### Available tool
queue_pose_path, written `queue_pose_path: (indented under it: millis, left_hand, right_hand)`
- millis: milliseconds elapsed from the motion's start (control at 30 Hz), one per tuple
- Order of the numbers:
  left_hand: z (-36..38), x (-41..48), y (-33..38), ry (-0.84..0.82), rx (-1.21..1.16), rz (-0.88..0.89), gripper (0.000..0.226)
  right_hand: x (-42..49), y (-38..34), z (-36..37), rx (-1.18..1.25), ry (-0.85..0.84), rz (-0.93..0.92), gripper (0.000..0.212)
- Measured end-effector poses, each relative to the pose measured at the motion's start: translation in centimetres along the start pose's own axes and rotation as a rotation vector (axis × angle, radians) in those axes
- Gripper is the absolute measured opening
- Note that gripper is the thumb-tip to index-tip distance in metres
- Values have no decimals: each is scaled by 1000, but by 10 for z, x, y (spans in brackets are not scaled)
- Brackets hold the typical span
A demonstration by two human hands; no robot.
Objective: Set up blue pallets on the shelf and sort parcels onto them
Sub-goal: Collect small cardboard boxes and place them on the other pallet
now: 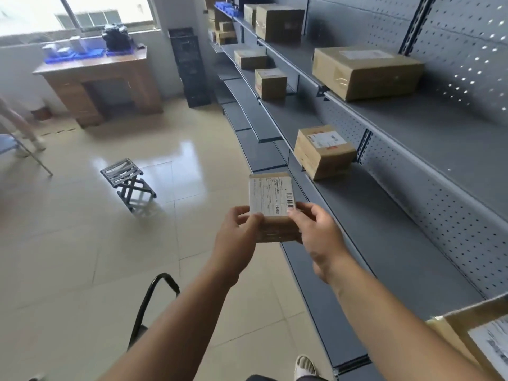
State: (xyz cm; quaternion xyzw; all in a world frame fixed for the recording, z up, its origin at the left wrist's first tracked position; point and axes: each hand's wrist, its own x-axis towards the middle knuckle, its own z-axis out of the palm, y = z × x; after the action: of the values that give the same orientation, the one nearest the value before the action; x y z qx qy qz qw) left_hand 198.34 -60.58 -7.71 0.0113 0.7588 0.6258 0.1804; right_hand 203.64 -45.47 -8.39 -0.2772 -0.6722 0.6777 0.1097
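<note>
While both hands, left hand and right hand, gripped the parcel label-up, the shelf lay just right, nearer the right hand.

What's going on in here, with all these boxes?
A person stands beside a long grey shelf and holds a small parcel in both hands, label facing up. The left hand and right hand grip its near end with curled fingers. Several other boxes sit on the shelf boards; the nearest shelved parcel lies just beyond the held one, which has not been put down yet.
</note>
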Motion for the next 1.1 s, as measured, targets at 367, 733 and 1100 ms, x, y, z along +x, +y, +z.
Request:
queue_pose_path:
  millis: [367, 733, 1100]
  left_hand:
    - [-12, 157, 72, 235, -54, 21, 49]
    - [-79, 307, 109, 420, -120, 20, 45]
    - [-202, 516, 157, 338, -137, 68, 48]
  right_hand:
    - [182, -77, 63, -39, -211, -65, 24]
    - [329, -127, 181, -10, -394, -76, 22]
    - [485, -190, 339, -12, -320, -133, 14]
